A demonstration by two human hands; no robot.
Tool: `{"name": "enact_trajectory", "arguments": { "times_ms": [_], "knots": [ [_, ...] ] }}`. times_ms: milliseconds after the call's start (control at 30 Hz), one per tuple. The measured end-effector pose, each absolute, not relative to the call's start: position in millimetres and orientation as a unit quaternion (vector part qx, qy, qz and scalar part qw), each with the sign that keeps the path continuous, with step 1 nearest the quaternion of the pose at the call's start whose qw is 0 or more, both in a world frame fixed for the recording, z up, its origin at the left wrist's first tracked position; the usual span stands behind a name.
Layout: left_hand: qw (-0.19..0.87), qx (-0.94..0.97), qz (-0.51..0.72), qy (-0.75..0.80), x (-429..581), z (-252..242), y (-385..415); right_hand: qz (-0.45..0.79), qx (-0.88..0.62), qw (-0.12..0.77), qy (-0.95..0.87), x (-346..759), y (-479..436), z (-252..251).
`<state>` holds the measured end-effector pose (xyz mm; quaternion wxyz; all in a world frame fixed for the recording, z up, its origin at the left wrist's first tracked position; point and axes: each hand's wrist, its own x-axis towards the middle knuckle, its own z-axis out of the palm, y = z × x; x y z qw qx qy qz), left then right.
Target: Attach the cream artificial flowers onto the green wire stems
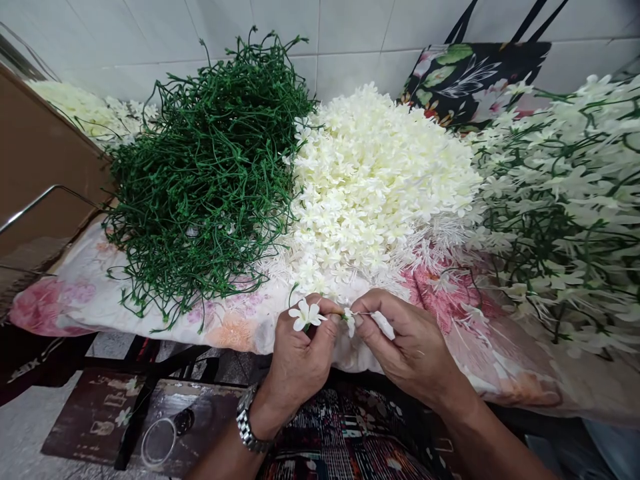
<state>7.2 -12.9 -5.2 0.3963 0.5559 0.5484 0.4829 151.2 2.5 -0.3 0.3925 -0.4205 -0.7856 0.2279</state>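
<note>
My left hand (306, 350) is closed in a pinch on a green plastic stem that bears a white artificial flower (306, 315). Thumb and forefinger of my right hand (407, 347) pinch a small white flower piece (384, 325), close to the left fingertips. Between the two hands another small white blossom (349, 321) shows at the stem. Both hands are just over the front edge of the cloth-covered surface. Beyond them lies a heap of loose white flower heads (375, 180), and to its left a heap of green plastic stems (215, 173).
Finished-looking white flower sprays (575, 220) are piled at the right. A floral black bag (475, 83) leans on the tiled wall. A brown cardboard box (45, 160) stands at the left. Below lies a clear plastic cup (159, 442). The flowered cloth (200, 327) covers the worktop.
</note>
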Motion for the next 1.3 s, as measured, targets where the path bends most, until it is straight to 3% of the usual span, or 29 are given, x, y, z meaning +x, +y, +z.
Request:
{"name": "enact_trajectory", "arguments": {
  "times_ms": [867, 1167, 1300],
  "knots": [
    [0.304, 0.639, 0.477, 0.521, 4, -19, -11, 0.227, -0.426, 0.396, -0.781, 142, 3, -12],
    [0.423, 0.528, 0.512, 0.529, 3, -13, -11, 0.16, -0.411, 0.422, -0.792, 146, 2, -6],
    [0.415, 0.517, 0.533, 0.526, 2, -8, -12, 0.107, -0.396, 0.435, -0.802, 148, 1, 1]
  ]
}}
